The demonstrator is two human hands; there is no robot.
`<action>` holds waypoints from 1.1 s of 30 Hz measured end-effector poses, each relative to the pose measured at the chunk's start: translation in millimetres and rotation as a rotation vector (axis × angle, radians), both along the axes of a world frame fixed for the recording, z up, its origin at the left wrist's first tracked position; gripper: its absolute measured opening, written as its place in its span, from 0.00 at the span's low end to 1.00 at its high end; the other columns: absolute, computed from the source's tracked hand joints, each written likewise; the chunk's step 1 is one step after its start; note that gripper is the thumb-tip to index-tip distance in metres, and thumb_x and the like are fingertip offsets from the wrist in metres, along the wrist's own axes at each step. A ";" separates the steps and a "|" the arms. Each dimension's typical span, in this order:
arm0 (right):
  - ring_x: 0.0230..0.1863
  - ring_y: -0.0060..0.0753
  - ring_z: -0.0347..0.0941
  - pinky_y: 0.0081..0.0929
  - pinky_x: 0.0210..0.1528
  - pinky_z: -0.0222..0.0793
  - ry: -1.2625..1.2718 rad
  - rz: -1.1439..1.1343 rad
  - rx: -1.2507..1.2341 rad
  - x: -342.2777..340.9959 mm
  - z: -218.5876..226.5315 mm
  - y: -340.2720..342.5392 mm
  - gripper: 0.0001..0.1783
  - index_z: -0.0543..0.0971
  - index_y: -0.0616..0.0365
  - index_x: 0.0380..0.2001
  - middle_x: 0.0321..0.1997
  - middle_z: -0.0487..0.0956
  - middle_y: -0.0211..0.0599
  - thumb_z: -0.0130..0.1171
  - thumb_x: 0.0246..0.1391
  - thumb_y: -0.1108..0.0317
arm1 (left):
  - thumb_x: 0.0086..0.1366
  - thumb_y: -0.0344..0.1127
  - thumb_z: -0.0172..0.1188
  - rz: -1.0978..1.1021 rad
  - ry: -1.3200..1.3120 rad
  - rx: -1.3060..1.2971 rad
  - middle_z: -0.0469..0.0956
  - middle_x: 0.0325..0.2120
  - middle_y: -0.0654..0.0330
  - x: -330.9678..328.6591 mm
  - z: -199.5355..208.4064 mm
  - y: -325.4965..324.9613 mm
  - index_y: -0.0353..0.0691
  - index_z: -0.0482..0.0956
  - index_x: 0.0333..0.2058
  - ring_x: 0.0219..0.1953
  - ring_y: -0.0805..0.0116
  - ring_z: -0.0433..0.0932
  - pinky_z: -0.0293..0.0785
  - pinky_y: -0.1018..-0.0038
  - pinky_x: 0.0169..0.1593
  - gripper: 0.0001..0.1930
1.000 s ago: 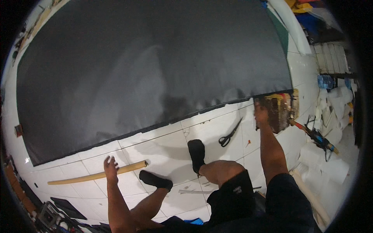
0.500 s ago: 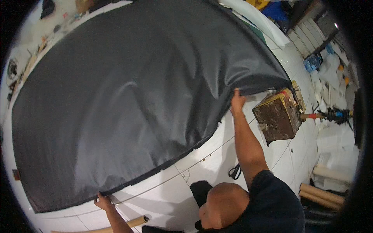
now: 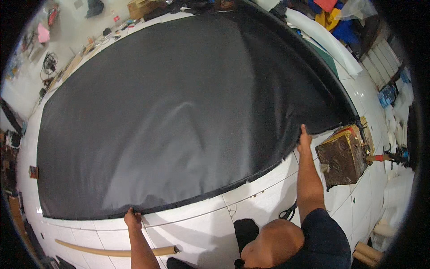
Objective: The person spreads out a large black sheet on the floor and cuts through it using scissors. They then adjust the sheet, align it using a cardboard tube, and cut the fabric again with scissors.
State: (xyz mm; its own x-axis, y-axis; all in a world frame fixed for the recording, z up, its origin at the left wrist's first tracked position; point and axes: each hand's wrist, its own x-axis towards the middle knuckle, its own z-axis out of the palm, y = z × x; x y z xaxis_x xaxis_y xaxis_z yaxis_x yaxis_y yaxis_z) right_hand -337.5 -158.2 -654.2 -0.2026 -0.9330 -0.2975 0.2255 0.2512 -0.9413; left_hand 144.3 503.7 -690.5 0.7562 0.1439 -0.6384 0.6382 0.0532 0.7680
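Note:
A large sheet of black, leather-like material (image 3: pixel 148 112) lies spread over the white tiled floor (image 3: pixel 264 190), with soft ripples across its middle and right side. My left hand (image 3: pixel 132 218) is closed on its near edge, left of the middle, fingers pinching the border. Farther right, my right hand (image 3: pixel 304 139) grips the same edge beside a brown, tape-wrapped box (image 3: pixel 337 159). The fingers under the material are hidden. Black-handled scissors (image 3: pixel 288 212) lie on the tiles by my right forearm, partly covered by my knee (image 3: pixel 282 237).
A cardboard tube (image 3: pixel 116 251) lies near my left forearm. The sheet's far right side forms a thick roll (image 3: pixel 331 85), with a white roll (image 3: pixel 329 42) behind it. A small brown block (image 3: pixel 34 172) sits at the left edge. Tools and wood pieces line the far wall.
The view has shifted, showing more of the far wall. The sheet lies flatter, with fewer folds near my right hand. Both hands still hold its near edge.

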 end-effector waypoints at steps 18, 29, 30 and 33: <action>0.47 0.43 0.74 0.38 0.42 0.75 0.168 0.209 0.140 6.5 -36.5 77.7 0.34 0.69 0.66 0.52 0.51 0.76 0.45 0.72 0.46 0.61 | 0.64 0.38 0.62 -0.083 0.040 -0.058 0.70 0.23 0.61 3.2 4.6 6.8 0.37 0.72 0.31 0.21 0.71 0.71 0.72 0.76 0.23 0.12; 0.60 0.41 0.67 0.35 0.56 0.70 -0.002 0.457 0.318 14.8 -23.3 100.7 0.35 0.66 0.64 0.59 0.62 0.68 0.44 0.65 0.53 0.60 | 0.65 0.41 0.55 -0.119 -0.175 0.173 0.70 0.16 0.54 8.3 8.0 25.8 0.34 0.72 0.30 0.17 0.64 0.73 0.72 0.68 0.21 0.14; 0.61 0.39 0.66 0.35 0.58 0.68 -0.030 0.503 0.320 5.5 -18.1 98.7 0.36 0.65 0.64 0.61 0.62 0.69 0.42 0.64 0.54 0.60 | 0.64 0.40 0.56 -0.032 -0.181 0.230 0.70 0.17 0.54 -1.8 8.5 1.7 0.30 0.72 0.39 0.16 0.64 0.72 0.70 0.69 0.20 0.16; 0.50 0.32 0.72 0.34 0.52 0.69 0.028 0.296 0.234 2.2 -7.4 48.4 0.29 0.71 0.61 0.56 0.56 0.73 0.38 0.63 0.55 0.58 | 0.62 0.34 0.57 0.178 -0.197 0.066 0.72 0.30 0.51 -3.0 31.7 -40.4 0.27 0.49 0.63 0.19 0.66 0.72 0.69 0.72 0.20 0.36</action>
